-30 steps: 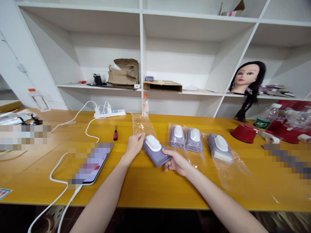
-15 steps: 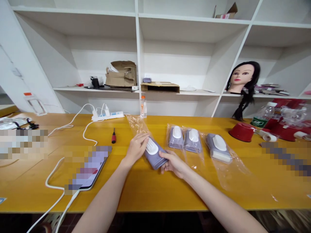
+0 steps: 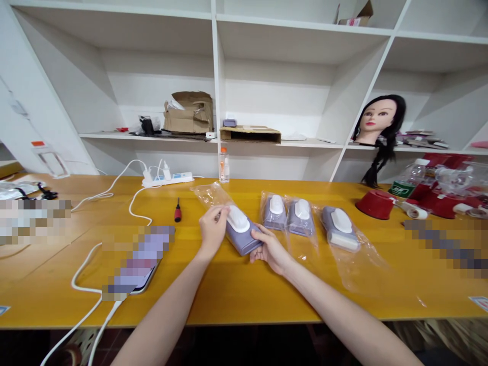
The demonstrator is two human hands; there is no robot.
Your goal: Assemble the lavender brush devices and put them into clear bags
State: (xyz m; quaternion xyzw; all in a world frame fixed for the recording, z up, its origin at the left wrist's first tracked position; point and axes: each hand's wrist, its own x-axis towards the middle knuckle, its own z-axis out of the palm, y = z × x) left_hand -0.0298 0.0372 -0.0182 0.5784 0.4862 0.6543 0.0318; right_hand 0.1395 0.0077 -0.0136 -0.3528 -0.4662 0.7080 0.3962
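Observation:
A purple block-shaped device with a white ribbed oval piece on top lies tilted between my hands. My right hand grips its near right end, thumb on top and fingers beneath. A clear plastic bag stretches away from its far end. At that end, my left hand is closed in a pinch on the bag, beside the white piece. To the right lie similar bagged purple devices: one, another next to it, and a third with its bag spread toward me.
Left of my hands are a red-and-black screwdriver and a phone on a white cable. Behind stand a power strip and a small orange-capped bottle. Red bowl-like pieces and a green-labelled bottle are at right.
My left hand has gone from fingers stretched over the device's far end to a curled pinch on the bag. My right hand keeps its grip. The view has shifted slightly.

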